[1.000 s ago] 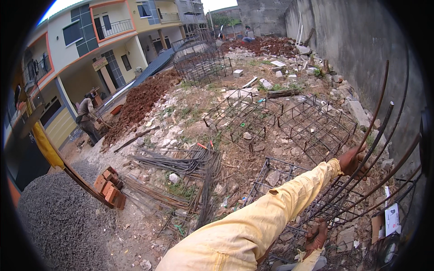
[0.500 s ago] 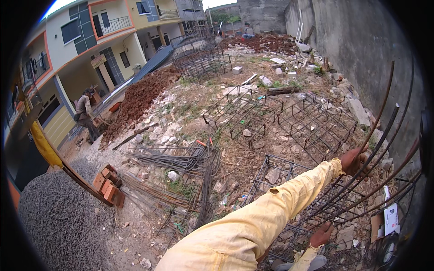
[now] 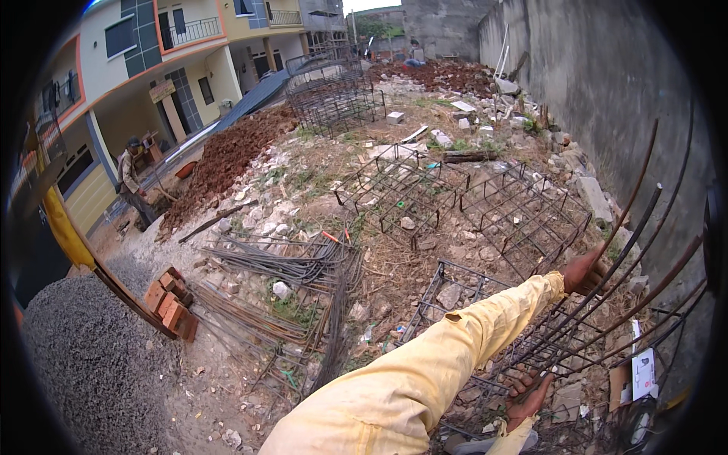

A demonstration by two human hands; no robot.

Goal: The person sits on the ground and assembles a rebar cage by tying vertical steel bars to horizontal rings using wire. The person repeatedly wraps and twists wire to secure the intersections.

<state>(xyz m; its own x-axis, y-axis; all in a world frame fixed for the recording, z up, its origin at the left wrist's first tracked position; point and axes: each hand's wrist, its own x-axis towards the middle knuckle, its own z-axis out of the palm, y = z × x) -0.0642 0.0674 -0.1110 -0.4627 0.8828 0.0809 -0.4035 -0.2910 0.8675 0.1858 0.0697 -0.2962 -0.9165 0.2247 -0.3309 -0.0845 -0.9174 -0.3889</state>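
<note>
My left arm, in a pale yellow sleeve, reaches across to the right. My left hand (image 3: 582, 273) is closed around a steel reinforcing bar (image 3: 635, 180) among several long bars that curve up toward the wall. Lower down, my right hand (image 3: 528, 396) lies palm up beside the lower part of these bars, its thumb and fingers apart. Whether it touches a bar is hard to tell. Under the bars and partly behind my sleeve lies a tied rebar cage (image 3: 440, 292).
More rebar cages (image 3: 523, 212) lie ahead on rubbly ground. Left are loose steel rods (image 3: 277, 262), red bricks (image 3: 173, 303) and a gravel heap (image 3: 91, 364). A concrete wall (image 3: 607, 98) runs along the right. A person (image 3: 133, 182) stands by a red soil mound (image 3: 231, 163).
My right hand has turned palm up, and its fingers have spread from the bar. My left hand keeps its hold. The view has shifted slightly.
</note>
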